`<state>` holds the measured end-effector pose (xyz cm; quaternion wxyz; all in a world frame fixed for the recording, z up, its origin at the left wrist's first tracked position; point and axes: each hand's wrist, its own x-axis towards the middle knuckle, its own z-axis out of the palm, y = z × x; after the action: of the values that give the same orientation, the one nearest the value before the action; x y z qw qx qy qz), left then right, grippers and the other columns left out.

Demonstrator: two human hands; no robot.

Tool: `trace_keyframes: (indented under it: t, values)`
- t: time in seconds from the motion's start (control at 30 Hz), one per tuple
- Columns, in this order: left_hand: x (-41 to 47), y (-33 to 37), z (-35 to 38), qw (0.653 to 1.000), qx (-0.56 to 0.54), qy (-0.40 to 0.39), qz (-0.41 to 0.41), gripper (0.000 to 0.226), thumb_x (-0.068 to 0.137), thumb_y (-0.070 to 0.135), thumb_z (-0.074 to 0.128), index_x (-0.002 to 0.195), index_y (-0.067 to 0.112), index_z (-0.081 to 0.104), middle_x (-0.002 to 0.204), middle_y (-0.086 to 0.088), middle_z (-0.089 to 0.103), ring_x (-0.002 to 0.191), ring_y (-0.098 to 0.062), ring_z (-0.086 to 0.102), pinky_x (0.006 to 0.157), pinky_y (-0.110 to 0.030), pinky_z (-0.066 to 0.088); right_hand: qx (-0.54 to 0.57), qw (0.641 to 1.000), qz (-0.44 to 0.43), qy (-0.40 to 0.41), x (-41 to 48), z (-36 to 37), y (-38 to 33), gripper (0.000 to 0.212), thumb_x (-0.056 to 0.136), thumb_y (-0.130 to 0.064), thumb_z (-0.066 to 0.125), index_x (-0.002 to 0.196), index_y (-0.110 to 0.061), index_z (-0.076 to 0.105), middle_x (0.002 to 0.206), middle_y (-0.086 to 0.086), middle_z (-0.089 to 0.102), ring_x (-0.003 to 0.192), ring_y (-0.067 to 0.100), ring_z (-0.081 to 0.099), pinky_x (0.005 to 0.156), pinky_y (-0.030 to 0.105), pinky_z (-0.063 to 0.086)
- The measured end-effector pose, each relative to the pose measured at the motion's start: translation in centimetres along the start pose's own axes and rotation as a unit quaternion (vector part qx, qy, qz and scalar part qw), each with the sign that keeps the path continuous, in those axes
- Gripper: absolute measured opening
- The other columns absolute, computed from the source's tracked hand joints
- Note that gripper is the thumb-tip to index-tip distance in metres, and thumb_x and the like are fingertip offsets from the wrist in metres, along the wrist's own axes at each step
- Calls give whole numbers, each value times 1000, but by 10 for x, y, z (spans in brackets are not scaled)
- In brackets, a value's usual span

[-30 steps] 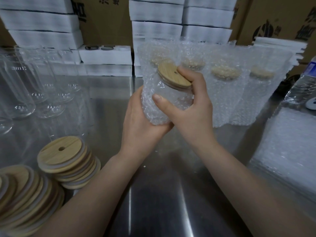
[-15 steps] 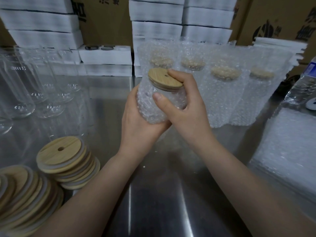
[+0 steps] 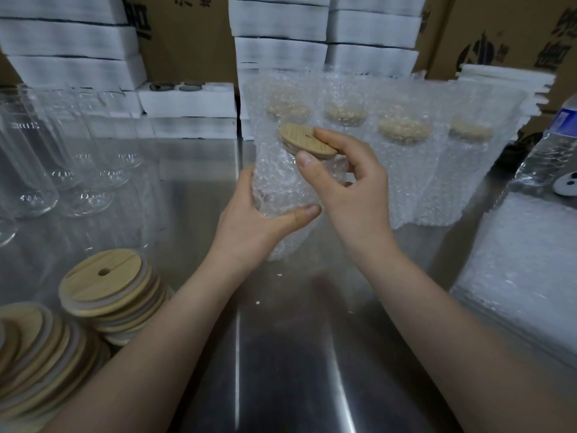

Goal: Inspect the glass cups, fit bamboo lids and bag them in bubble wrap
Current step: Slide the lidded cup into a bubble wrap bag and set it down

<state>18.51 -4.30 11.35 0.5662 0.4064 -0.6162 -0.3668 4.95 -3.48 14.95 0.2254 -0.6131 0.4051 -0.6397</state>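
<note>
Pale tan wood-grained bamboo lid [image 3: 307, 140]; clear bubbled wrap bag [image 3: 281, 189]; white foam blocks [image 3: 187, 100]; brown cartons [image 3: 187, 35].

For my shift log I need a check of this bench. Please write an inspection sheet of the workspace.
Surface: steel table, shiny, a few white crumbs.
Job's things: bamboo lid at the mouth of the bubble wrap bag; bagged cups behind; bare glass cups and lid stacks left; flat bags right.
Clutter: water bottle, right.
Hands: left hand holds the bag; right hand pinches the lid.
Cables: nothing seen.
Surroundings: foam trays, cardboard boxes.
</note>
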Motion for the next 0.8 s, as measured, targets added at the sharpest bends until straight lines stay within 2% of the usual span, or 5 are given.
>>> trace_keyframes:
  t: [0.17,0.33,0.47,0.67,0.8]
  values:
    - [-6,-3,0,999,-27,16,-25,89,55,45,89,131,18,51,123,-2,68,113,-20,66,98,-51,51,7,1000,-2,23,-1,1,-1,31,82,-25,78,112,-21,69,112,-2,64,99,1,57,86,15,44]
    - [-11,-4,2,998,-53,37,-21,80,53,44,86,122,21,53,116,4,70,106,-11,68,92,-38,55,16,1000,8,13,-1,0,-2,31,83,-26,77,112,-19,69,115,3,64,104,12,59,90,22,47]
    - [-10,-2,0,994,-102,21,-16,82,60,35,82,131,7,51,123,-10,68,113,-23,66,98,-44,53,58,998,30,-15,3,-1,-5,29,89,-36,57,114,-25,67,121,2,64,103,8,59,82,21,48]
    - [-9,-7,-5,985,-164,-1,-56,77,66,40,77,132,8,54,123,-11,68,114,-26,66,103,-51,49,122,986,111,-15,13,-5,3,41,100,-9,38,128,-34,54,115,0,62,95,4,64,76,18,51]
    - [-7,-12,-8,981,-175,-43,-66,74,72,40,75,135,8,54,127,-12,66,118,-28,64,105,-52,46,162,971,167,-60,12,-2,8,48,94,2,37,137,-14,53,102,1,69,77,2,65,65,16,50]
